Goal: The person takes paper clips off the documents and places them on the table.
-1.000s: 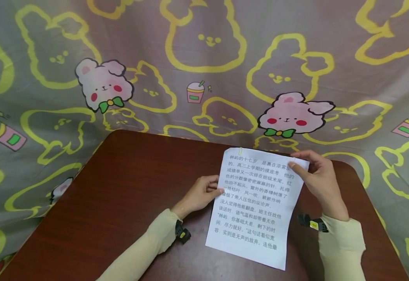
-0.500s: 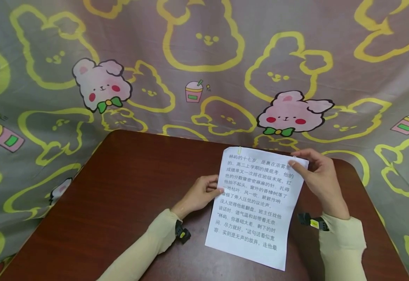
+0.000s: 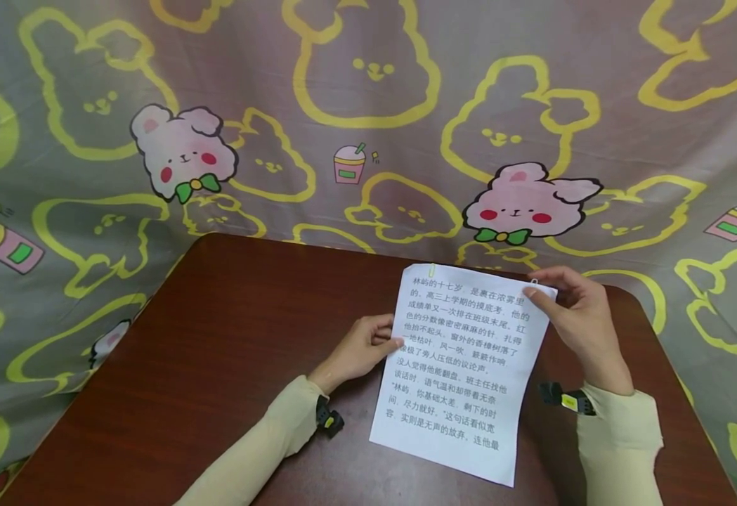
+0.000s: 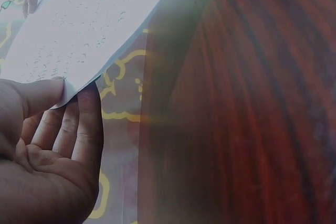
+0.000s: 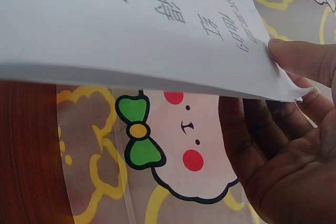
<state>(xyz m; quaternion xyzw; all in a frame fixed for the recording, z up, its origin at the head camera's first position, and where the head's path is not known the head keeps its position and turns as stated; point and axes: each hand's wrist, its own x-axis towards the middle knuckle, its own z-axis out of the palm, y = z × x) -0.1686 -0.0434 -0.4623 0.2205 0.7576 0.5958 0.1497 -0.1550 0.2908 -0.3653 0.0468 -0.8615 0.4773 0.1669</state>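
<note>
A white printed paper [image 3: 453, 372] with lines of Chinese text is held up over the table, slightly tilted; I cannot tell if it is more than one sheet. My left hand [image 3: 358, 349] pinches its left edge, thumb in front and fingers behind, as the left wrist view confirms. At the upper right corner, my right hand [image 3: 579, 320] grips the paper between thumb and fingers. A yellow paper clip [image 3: 432, 270] sits on the top edge near the left corner. Beside the right thumb, a small pale clip [image 3: 535, 282] shows at the top edge, partly covered by the hand.
Under the hands is a dark reddish-brown wooden table [image 3: 216, 351] with rounded far corners. A grey curtain [image 3: 254, 84] printed with yellow outlines and pink rabbits hangs behind and around it. Each wrist carries a black strap-on camera, such as the left one [image 3: 330, 418].
The right fingers have shifted slightly at the top right corner, and the pale clip there shows more. The left hand and the paper stay nearly where they were.
</note>
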